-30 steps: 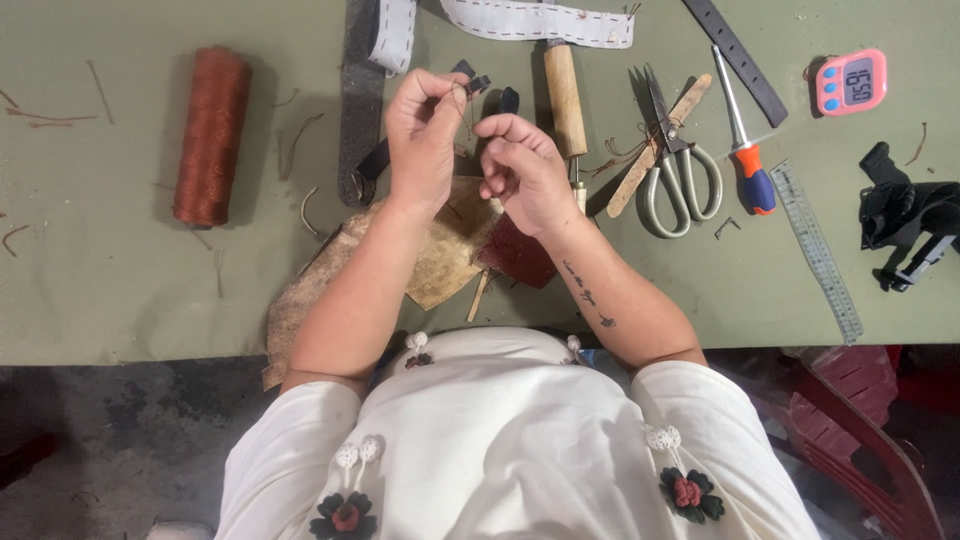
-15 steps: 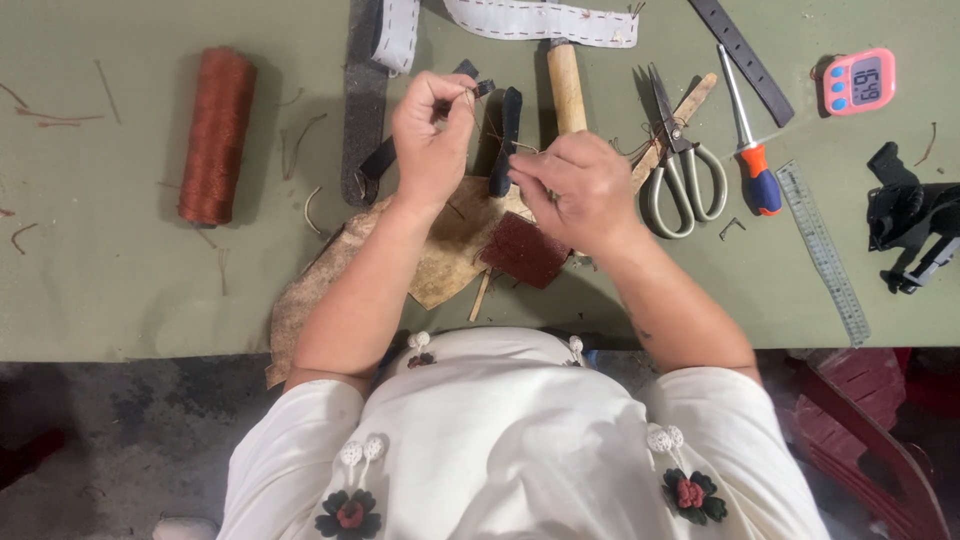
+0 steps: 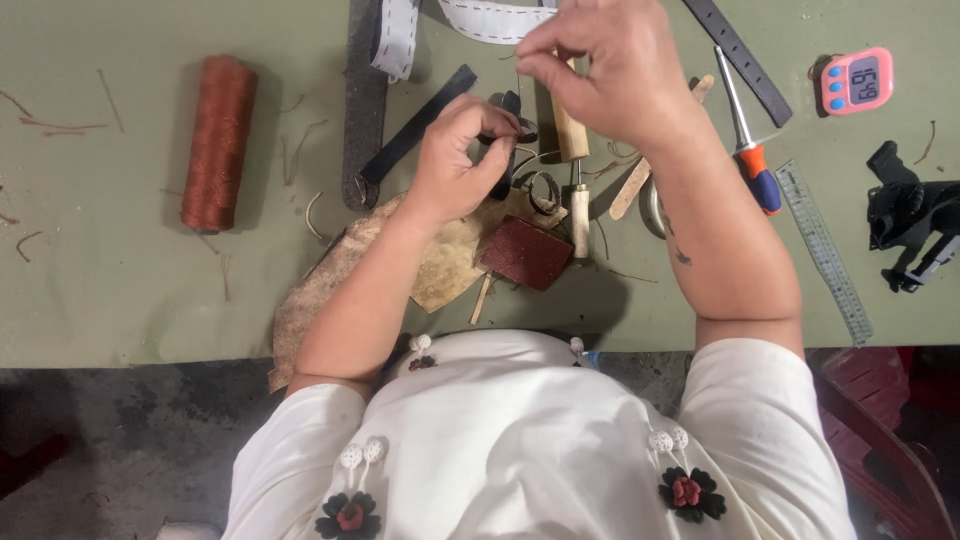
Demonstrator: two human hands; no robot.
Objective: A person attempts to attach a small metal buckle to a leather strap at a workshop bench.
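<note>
My left hand (image 3: 455, 165) pinches a small black leather piece (image 3: 512, 118) just above the green table (image 3: 120, 290). My right hand (image 3: 605, 65) is raised above and to the right of it. Its fingertips are pinched together on what looks like a thin thread running down toward the piece. Under my hands lie a tan leather scrap (image 3: 440, 265) and a dark red leather square (image 3: 525, 252). A wooden-handled awl (image 3: 575, 150) lies just behind the black piece, partly covered by my right hand.
A rust-brown thread spool (image 3: 218, 140) lies at the left. A black strap (image 3: 415, 125), a dark grey strap (image 3: 365, 100) and a white strap (image 3: 400, 35) lie at the back. Screwdriver (image 3: 750, 165), steel ruler (image 3: 825, 250), pink timer (image 3: 855, 80) and black tool (image 3: 915, 215) lie right.
My right hand dropped to the right of the piece, then rose up and away toward the back of the table. My left hand kept hold of the black piece.
</note>
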